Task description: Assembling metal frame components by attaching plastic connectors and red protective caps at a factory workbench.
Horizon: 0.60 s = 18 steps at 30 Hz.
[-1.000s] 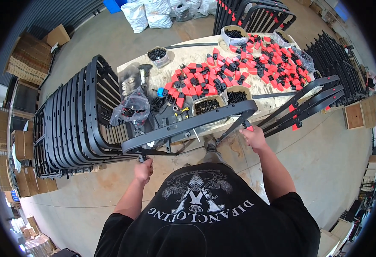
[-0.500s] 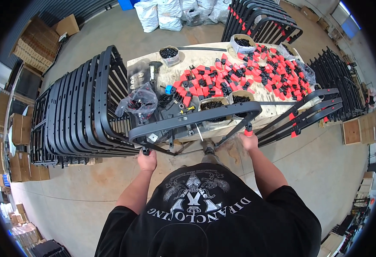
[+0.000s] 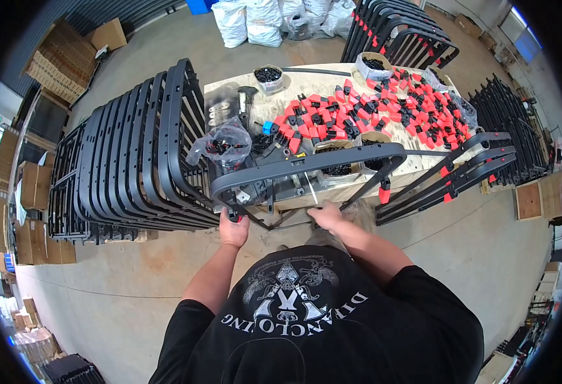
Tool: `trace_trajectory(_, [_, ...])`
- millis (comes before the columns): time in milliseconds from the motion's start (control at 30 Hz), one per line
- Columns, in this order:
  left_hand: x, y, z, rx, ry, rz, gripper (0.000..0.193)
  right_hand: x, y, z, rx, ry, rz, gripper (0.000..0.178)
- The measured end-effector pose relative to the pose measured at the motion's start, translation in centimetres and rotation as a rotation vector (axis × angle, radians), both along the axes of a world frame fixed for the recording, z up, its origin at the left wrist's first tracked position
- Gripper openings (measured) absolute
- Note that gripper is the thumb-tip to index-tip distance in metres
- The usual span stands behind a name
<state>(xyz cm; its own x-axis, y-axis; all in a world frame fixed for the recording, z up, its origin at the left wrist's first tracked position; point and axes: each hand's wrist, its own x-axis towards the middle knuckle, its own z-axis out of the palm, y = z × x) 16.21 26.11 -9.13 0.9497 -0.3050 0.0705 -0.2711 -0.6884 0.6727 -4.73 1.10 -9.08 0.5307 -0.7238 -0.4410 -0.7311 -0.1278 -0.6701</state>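
Observation:
A black curved metal frame point(image 3: 313, 163) stands tilted in front of me at the table's near edge. My left hand point(image 3: 234, 232) is closed around a small black and red end cap point(image 3: 233, 216) at the frame's left end. Near the frame's middle, my right hand point(image 3: 329, 219) has its fingers curled together beside the lower end of a thin white rod point(image 3: 312, 191). Whether the fingers touch the rod or hold something small cannot be made out. A red end cap point(image 3: 384, 195) sits on the frame's right leg.
Red and black caps point(image 3: 332, 118) lie heaped on the table point(image 3: 229, 89), with boxes of black parts point(image 3: 336, 168), a hammer point(image 3: 247, 102) and a plastic bag point(image 3: 223, 146). Stacked black frames point(image 3: 127, 147) stand at left; more frames point(image 3: 466, 169) lean at right.
My right hand has left the red cap on the frame's right leg and moved left to the middle. My left hand stays at the frame's left end.

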Motion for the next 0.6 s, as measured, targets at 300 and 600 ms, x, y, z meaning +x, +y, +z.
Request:
trace_trajectory(300, [0.8, -0.8, 3.8, -0.188, 0.310, -0.261, 0.042, 7.5, -1.5, 5.0, -0.307, 0.207, 0.367, 0.057])
trace_trajectory(600, [1.0, -2.0, 1.5, -0.172, 0.284, -0.205, 0.034, 13.8, -4.0, -2.7, -0.481, 0.384, 0.293, 0.037])
